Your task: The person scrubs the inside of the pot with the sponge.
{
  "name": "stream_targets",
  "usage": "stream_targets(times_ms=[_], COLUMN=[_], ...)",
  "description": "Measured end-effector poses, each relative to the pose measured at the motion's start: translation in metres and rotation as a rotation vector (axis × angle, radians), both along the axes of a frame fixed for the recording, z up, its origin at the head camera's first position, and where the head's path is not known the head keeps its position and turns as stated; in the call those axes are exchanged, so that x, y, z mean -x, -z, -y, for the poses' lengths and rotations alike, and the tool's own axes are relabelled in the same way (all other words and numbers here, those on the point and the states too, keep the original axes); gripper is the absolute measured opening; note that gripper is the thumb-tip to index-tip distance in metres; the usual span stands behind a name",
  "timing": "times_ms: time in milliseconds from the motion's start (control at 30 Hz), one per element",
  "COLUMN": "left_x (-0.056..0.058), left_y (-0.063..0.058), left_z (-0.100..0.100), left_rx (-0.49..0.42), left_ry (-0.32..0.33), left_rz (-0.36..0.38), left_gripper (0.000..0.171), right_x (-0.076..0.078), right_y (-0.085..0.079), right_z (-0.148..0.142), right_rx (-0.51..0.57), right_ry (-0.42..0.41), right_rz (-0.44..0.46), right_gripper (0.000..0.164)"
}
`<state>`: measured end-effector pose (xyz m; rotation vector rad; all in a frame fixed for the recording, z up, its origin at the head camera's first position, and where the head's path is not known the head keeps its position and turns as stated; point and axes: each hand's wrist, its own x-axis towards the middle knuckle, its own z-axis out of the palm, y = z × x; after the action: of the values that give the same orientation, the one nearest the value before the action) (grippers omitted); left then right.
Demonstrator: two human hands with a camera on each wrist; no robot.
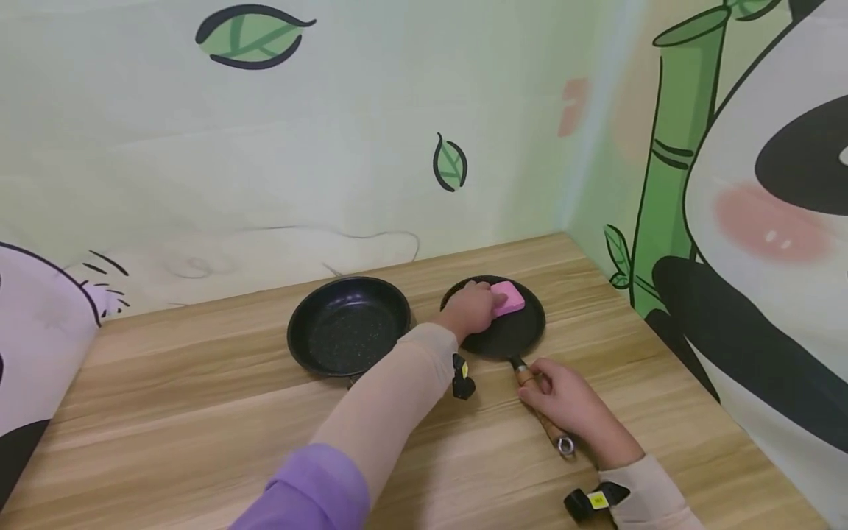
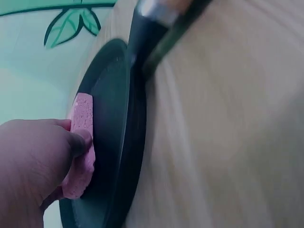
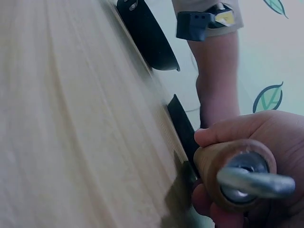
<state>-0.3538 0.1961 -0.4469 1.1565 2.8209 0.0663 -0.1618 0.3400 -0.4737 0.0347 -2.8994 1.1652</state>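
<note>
A flat black pan [image 1: 501, 340] with a wooden handle lies on the wooden table. My left hand [image 1: 472, 308] pinches a pink sponge [image 1: 509, 299] against the inside of this pan. From the left wrist view, the thumb bears on the near face of the sponge [image 2: 83, 114], whose edge meets the pan's dark surface [image 2: 111, 95]. My right hand [image 1: 565, 396] grips the wooden handle [image 1: 551, 428]; in the right wrist view the fingers curl round the handle [image 3: 209, 161], its metal hanging ring [image 3: 256, 183] toward the camera.
A deeper black frying pan [image 1: 351, 327] stands to the left of the flat one, its handle mostly hidden behind my left forearm. Walls with painted leaves [image 1: 450, 163] and bamboo [image 1: 685, 147] border the wooden table [image 1: 165, 412] at the back and right.
</note>
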Motion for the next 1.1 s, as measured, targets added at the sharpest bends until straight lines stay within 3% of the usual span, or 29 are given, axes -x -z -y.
stream_targets(times_ms=[367, 700, 1100], left_x=[-0.019, -0.033, -0.044], left_y=[-0.002, 0.000, -0.005], left_z=[-0.018, -0.010, 0.012], left_rx=[0.026, 0.034, 0.064], left_ry=[0.005, 0.082, 0.128], left_rz=[-0.005, -0.038, -0.037], left_gripper=[0.043, 0.043, 0.043], right_x=[0.001, -0.001, -0.004], right_y=[0.000, 0.001, 0.000], right_z=[0.004, 0.008, 0.014], right_rx=[-0.011, 0.016, 0.027], right_ry=[0.021, 0.033, 0.080], right_rz=[0.006, -0.025, 0.061], right_gripper=[0.023, 0.026, 0.034])
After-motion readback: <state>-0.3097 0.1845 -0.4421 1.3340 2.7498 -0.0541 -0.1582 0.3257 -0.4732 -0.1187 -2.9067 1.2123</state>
